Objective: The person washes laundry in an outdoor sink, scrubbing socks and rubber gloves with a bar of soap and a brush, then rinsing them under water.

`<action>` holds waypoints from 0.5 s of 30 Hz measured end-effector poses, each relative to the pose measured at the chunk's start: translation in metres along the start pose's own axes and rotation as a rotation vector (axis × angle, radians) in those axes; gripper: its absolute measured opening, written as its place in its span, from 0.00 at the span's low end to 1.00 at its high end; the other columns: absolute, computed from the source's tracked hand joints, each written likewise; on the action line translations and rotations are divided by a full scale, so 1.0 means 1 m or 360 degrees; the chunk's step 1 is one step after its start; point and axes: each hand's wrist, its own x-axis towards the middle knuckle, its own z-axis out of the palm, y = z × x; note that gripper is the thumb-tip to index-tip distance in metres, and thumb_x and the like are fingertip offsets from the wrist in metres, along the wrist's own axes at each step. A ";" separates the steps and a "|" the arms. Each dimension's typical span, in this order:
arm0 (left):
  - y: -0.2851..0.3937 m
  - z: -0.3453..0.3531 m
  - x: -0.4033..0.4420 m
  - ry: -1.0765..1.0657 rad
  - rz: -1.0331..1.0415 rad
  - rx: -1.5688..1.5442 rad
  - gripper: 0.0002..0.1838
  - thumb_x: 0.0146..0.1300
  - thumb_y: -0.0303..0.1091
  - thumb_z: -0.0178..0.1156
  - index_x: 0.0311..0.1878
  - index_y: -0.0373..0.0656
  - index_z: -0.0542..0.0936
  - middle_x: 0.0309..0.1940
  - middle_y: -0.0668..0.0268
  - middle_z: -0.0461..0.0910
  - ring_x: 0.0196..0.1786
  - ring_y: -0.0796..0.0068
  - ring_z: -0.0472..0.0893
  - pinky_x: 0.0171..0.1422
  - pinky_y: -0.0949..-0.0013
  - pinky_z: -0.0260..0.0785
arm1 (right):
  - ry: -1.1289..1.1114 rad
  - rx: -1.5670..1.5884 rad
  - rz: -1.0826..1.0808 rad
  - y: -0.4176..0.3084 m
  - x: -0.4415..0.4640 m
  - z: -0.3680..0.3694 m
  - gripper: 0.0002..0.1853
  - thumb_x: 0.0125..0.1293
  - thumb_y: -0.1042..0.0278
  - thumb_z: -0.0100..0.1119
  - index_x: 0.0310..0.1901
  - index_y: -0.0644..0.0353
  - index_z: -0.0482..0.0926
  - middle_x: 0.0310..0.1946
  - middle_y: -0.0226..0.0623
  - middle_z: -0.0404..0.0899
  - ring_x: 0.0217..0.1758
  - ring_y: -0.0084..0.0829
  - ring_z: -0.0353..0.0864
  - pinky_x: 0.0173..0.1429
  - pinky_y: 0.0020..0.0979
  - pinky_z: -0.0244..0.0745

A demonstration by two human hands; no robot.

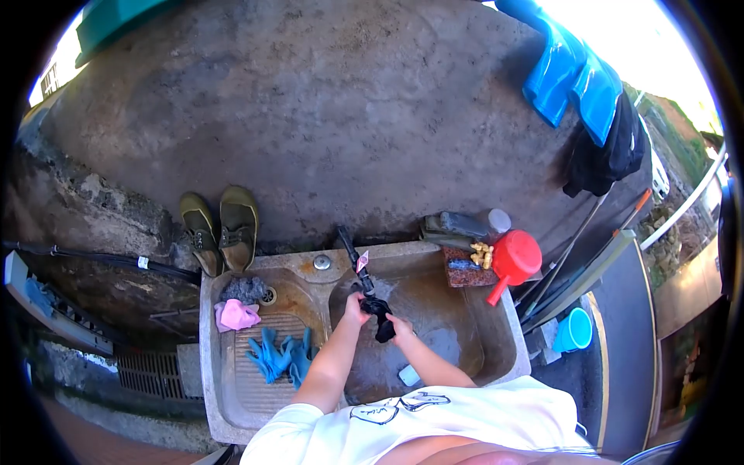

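Observation:
Over the right basin of a stone sink, a bunched black cloth is held between both hands, just below a black tap. My left hand has its fingers closed on the cloth's left side. On the cloth's lower right side, my right hand grips it. A pale bar, perhaps soap, lies in the basin below my right hand. Wet brown patches cover the basin floor.
Blue gloves and a pink cloth lie on the sink's ribbed left side. Green shoes stand behind it. A red ladle and ginger rest at the back right. A turquoise bucket stands right of the sink.

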 end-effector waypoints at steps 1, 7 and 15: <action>-0.004 0.006 -0.015 0.0031 0.0036 0.0027 0.13 0.49 0.36 0.51 0.35 0.39 0.76 0.32 0.56 0.79 0.39 0.55 0.79 0.50 0.55 0.72 | 0.0046 0.0132 0.0147 0.003 0.008 0.007 0.12 0.63 0.66 0.57 0.44 0.63 0.76 0.35 0.39 0.81 0.39 0.38 0.81 0.47 0.37 0.77; -0.013 0.007 -0.035 -0.0139 0.0143 -0.0165 0.15 0.57 0.43 0.55 0.39 0.42 0.78 0.36 0.60 0.80 0.38 0.61 0.80 0.47 0.58 0.74 | -0.0503 0.0802 0.0278 -0.023 -0.018 0.074 0.17 0.63 0.54 0.46 0.34 0.61 0.77 0.36 0.43 0.81 0.45 0.41 0.80 0.55 0.43 0.73; 0.010 -0.019 -0.041 -0.0035 -0.0224 0.0070 0.21 0.58 0.31 0.51 0.55 0.37 0.70 0.49 0.53 0.76 0.55 0.53 0.75 0.61 0.44 0.64 | -0.0381 0.0490 -0.0315 -0.005 0.032 0.075 0.03 0.58 0.74 0.51 0.31 0.57 0.76 0.29 0.34 0.76 0.36 0.33 0.78 0.44 0.37 0.76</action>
